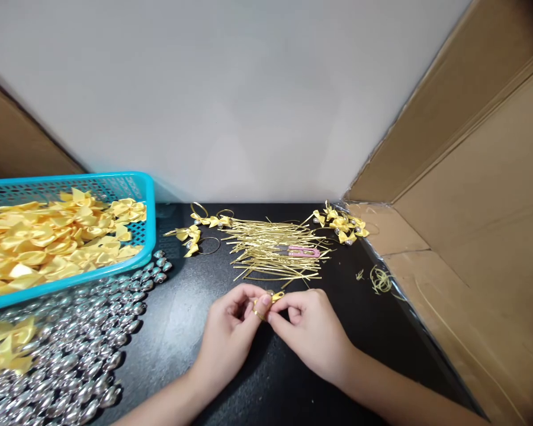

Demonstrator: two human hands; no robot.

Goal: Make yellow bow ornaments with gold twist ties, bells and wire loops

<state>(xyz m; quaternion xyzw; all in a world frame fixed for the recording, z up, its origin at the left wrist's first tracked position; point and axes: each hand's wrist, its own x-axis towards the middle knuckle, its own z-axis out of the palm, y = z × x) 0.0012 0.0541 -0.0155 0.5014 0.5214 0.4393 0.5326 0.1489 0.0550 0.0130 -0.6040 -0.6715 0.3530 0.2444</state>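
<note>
Both hands meet over the black table [195, 331] near its middle. My left hand [228, 331] and my right hand [308, 331] pinch a small yellow ribbon bow [273, 296] with a gold wire tie between their fingertips. Just beyond the fingers lies a heap of gold wire ties [270, 251] with a pink clip [304, 251] on it. Finished bows with silver beads [199, 231] lie to the left of the heap, and more finished bows [344, 225] lie to its right.
A turquoise basket [148, 219] of loose yellow bows stands at the left. Several silver beads [75, 349] are spread in front of it. A cardboard box wall [479, 236] closes the right side. A white wall stands behind. A coil of gold wire [379, 279] lies by the box.
</note>
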